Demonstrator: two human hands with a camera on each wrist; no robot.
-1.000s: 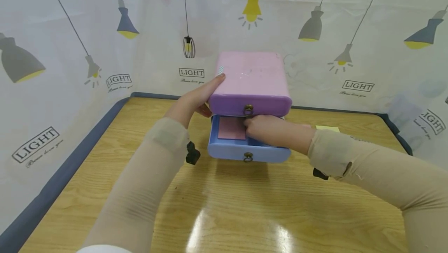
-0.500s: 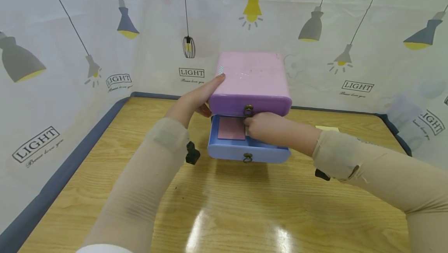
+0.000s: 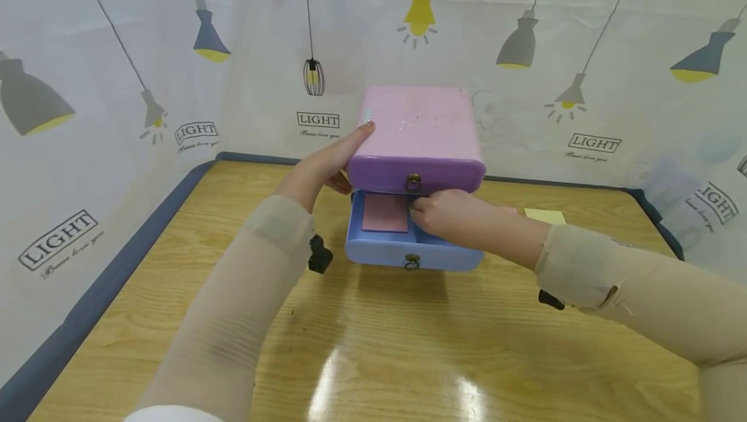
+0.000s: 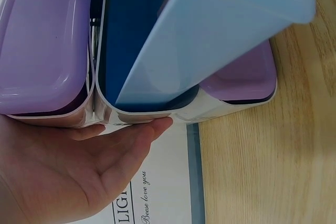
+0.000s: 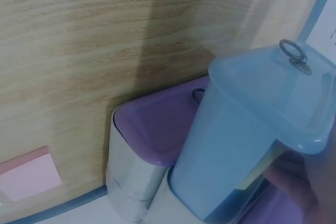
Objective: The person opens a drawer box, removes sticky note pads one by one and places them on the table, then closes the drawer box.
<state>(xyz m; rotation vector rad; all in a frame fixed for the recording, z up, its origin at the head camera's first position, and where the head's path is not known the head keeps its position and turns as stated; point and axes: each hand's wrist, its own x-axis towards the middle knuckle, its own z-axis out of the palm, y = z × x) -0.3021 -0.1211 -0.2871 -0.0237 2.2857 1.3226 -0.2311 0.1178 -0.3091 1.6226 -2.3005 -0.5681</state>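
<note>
Head view: left hand (image 3: pixel 331 161), spread on left edge of cabinet (image 3: pixel 423 120), probably steadies it; right hand (image 3: pixel 445 213) in drawer (image 3: pixel 379 252), hold unclear.

So the drawer box (image 3: pixel 420 127) near the back edge of the honey-coloured, wood-grained table (image 3: pixel 373 344) is baby pink on top, with a purple upper drawer (image 3: pixel 379 174), pale blue middle drawer (image 3: pixel 379 253), purple bottom drawer (image 5: pixel 152 124) and kinda brassy ring pulls (image 3: pixel 412 262). There's a dusty pink paper pad (image 3: pixel 385 212) along the blue one's left edge, plus a pale yellow pad (image 3: pixel 545 216) toward the table's back right corner. Slate-blue trim (image 3: pixel 257 159) runs along the table's back and left edges, below a whitish backdrop (image 3: pixel 257 20) printed with grey, blue and yellow lamps (image 3: pixel 420 10) and black LIGHT lettering (image 3: pixel 318 120), and the sleeves (image 3: pixel 222 318) are mostly beige tbh.
</note>
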